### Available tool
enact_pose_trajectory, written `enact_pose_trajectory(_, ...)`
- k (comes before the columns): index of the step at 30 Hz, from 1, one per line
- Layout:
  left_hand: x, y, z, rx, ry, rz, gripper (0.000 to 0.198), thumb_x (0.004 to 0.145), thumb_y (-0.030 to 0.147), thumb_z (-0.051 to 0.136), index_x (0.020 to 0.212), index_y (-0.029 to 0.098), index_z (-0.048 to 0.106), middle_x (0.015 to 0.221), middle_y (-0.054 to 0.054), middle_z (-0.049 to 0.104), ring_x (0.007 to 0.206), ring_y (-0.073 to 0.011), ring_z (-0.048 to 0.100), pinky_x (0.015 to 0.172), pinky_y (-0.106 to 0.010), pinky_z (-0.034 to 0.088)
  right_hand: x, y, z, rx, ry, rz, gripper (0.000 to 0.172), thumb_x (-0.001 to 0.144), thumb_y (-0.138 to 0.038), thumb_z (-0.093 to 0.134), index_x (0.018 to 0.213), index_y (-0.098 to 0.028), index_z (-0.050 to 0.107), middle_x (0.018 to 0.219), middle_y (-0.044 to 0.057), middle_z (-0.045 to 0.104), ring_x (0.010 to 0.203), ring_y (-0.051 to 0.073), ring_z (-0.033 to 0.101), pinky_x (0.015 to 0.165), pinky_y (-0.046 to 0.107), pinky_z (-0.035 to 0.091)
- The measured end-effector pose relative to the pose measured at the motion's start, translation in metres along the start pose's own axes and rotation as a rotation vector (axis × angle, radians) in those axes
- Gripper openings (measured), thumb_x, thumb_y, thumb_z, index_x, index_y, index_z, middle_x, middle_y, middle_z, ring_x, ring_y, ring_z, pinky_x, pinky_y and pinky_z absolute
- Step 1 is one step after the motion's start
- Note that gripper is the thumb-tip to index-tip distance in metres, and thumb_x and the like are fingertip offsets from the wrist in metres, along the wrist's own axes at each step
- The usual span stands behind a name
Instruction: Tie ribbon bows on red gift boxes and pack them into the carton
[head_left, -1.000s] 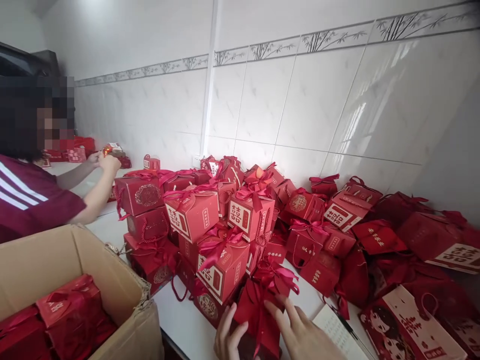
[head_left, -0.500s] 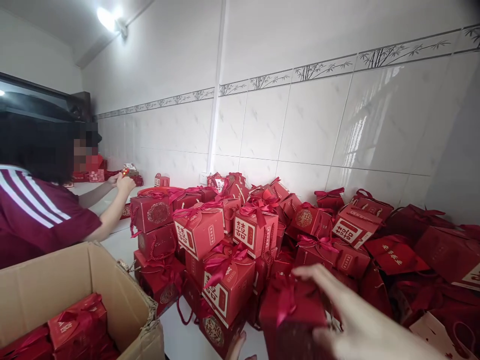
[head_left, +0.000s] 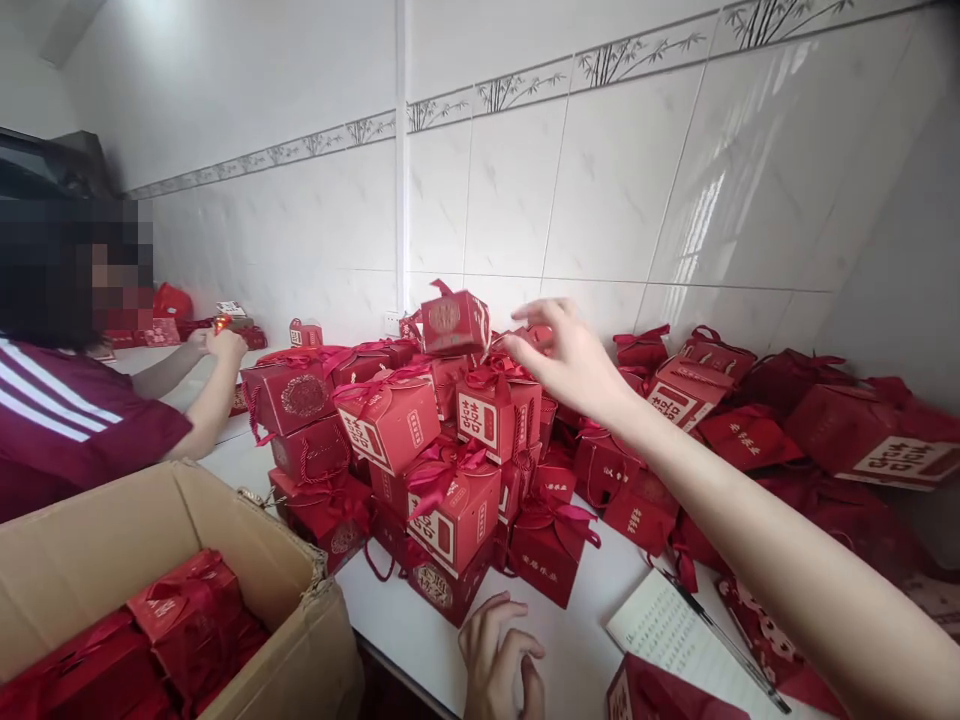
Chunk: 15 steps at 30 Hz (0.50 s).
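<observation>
My right hand (head_left: pixel 559 350) reaches over the pile, its fingers apart and holding nothing. Just left of its fingertips, a red gift box (head_left: pixel 456 322) with a gold round emblem sits tilted on top of the heap. My left hand (head_left: pixel 501 655) rests at the table's front with loosely bent, spread fingers and nothing in them. Nearest to it are a dark red box with a gold emblem (head_left: pixel 442 590) and a ribbon-tied red box (head_left: pixel 551 560). Above these stands a red box with a white double-character label (head_left: pixel 454 510).
A cardboard carton (head_left: pixel 300 640) holding red boxes stands at the left. A notebook (head_left: pixel 667 630) and a pen (head_left: pixel 731 640) lie on the white table (head_left: pixel 592 610). More boxes crowd the right, against the tiled wall (head_left: pixel 592 200). A person in a maroon shirt (head_left: pixel 82 420) works at the far left.
My right hand has moved from a box at the front up and away over the pile. A box now shows at the top beside it. The notebook and more of my left hand have come into view.
</observation>
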<state>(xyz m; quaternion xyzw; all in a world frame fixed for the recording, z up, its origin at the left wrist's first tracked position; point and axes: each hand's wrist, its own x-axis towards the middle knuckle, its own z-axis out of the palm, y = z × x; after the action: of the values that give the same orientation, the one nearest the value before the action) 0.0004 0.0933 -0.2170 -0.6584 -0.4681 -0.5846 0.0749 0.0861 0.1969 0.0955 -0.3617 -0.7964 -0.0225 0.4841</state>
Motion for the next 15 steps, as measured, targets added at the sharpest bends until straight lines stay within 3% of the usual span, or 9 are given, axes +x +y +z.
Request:
enact_pose_trajectory(2, 0.000, 0.001, -0.003, -0.041, -0.042, -0.001, 0.026, 0.068, -0.001, 0.038, 0.070, 0.021, 0.052, 0.091, -0.004, 0.061, 0.097, -0.0212, 0.057, 0.080, -0.035, 0.039, -0.035, 0.001, -0.012, -0.126, -0.210, 0.002, 0.025, 0.085, -0.037, 0.046, 0.076, -0.017, 0.057, 0.079, 0.005, 0.060, 0.069, 0.016, 0.058, 0.071, 0.033, 0.048)
enact_pose_trajectory(4, 0.004, 0.004, -0.008, -0.076, -0.078, 0.026, 0.024, 0.070, 0.000, 0.037, 0.070, 0.020, 0.052, 0.089, -0.005, 0.060, 0.094, -0.0203, 0.057, 0.078, -0.034, 0.039, -0.072, 0.012, -0.016, -0.239, -0.610, 0.184, 0.040, 0.087, -0.045, 0.040, 0.064, -0.017, 0.056, 0.059, 0.004, 0.056, 0.056, 0.017, 0.056, 0.062, 0.033, 0.046)
enact_pose_trajectory(6, 0.010, 0.008, -0.013, -0.094, -0.111, 0.056, 0.023, 0.071, 0.001, 0.037, 0.070, 0.019, 0.052, 0.087, -0.005, 0.060, 0.090, -0.0194, 0.057, 0.077, -0.033, 0.040, -0.106, 0.031, -0.009, -0.371, -0.944, 0.360, 0.042, 0.076, -0.053, 0.057, 0.082, -0.012, 0.064, 0.079, 0.013, 0.064, 0.071, 0.026, 0.063, 0.067, 0.038, 0.048)
enact_pose_trajectory(8, 0.015, 0.012, -0.018, -0.083, -0.134, 0.066, 0.023, 0.071, 0.001, 0.037, 0.070, 0.019, 0.052, 0.085, -0.005, 0.060, 0.088, -0.0190, 0.058, 0.076, -0.033, 0.041, -0.136, 0.053, 0.005, -0.442, -0.993, 0.461, 0.083, 0.053, -0.048, 0.078, 0.121, -0.010, 0.052, 0.122, 0.024, 0.052, 0.110, 0.040, 0.053, 0.085, 0.046, 0.045)
enact_pose_trajectory(9, 0.016, 0.012, -0.019, -0.068, -0.146, 0.066, 0.023, 0.072, 0.002, 0.037, 0.069, 0.019, 0.052, 0.085, -0.005, 0.060, 0.088, -0.0190, 0.058, 0.076, -0.032, 0.041, -0.148, 0.063, 0.013, -0.373, -0.967, 0.447, 0.092, 0.055, -0.048, 0.076, 0.132, -0.010, 0.042, 0.131, 0.025, 0.044, 0.120, 0.042, 0.044, 0.090, 0.048, 0.042)
enact_pose_trajectory(11, 0.015, 0.011, -0.019, -0.034, -0.157, 0.060, 0.023, 0.072, 0.002, 0.038, 0.069, 0.020, 0.053, 0.085, -0.005, 0.061, 0.088, -0.0191, 0.059, 0.075, -0.032, 0.042, -0.163, 0.078, 0.025, -0.315, -0.939, 0.414, 0.089, 0.066, -0.044, 0.069, 0.139, -0.012, 0.031, 0.135, 0.021, 0.040, 0.125, 0.034, 0.041, 0.098, 0.043, 0.038)
enact_pose_trajectory(15, 0.006, 0.004, -0.009, -0.010, -0.080, 0.035, 0.025, 0.066, 0.000, 0.039, 0.067, 0.021, 0.054, 0.084, -0.003, 0.063, 0.092, -0.0201, 0.060, 0.078, -0.033, 0.041, -0.164, 0.088, 0.026, -0.294, -0.842, 0.366, 0.078, 0.067, -0.032, 0.064, 0.136, -0.013, 0.034, 0.122, 0.015, 0.051, 0.113, 0.029, 0.052, 0.096, 0.041, 0.040)
